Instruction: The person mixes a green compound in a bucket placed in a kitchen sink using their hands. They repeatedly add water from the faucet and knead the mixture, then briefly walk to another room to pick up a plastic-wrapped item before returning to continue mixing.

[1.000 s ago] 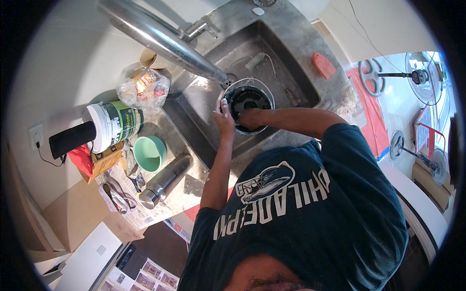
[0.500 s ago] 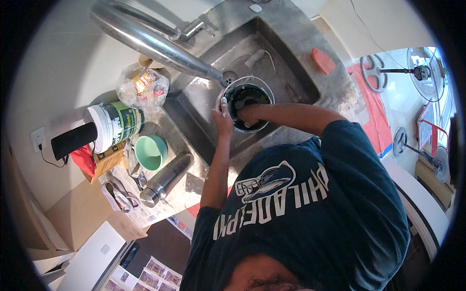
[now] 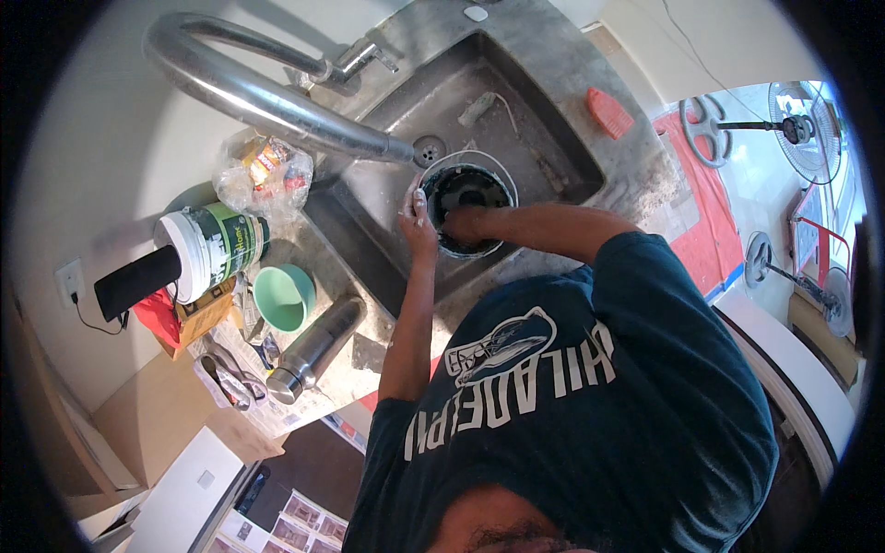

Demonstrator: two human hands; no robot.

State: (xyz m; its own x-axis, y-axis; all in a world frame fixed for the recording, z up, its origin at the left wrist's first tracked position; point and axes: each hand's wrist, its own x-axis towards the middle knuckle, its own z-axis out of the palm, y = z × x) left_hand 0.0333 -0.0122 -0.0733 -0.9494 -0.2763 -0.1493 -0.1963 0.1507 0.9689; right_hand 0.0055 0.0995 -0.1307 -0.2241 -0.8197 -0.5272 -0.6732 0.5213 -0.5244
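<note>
I have the round, dark-coated bucket (image 3: 493, 187) with the thin wire handle standing in the dark grey rectangular sink (image 3: 367, 201). My bare left hand (image 3: 418, 224) clasps its left rim; my bare right hand (image 3: 468, 224) works inside, fingers hidden, so I cannot tell their state. Next, I'd judge, calls for a steady rim.

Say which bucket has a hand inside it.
The dark bucket in the sink: the right hand reaches into it. The white-and-green bucket on the counter has neither hand on it.

Left forearm (image 3: 415, 309) outstretched, left grip (image 3: 419, 227) white-smeared; right forearm (image 3: 558, 226) aslant toward the left, right grip (image 3: 466, 223) near the other.
</note>
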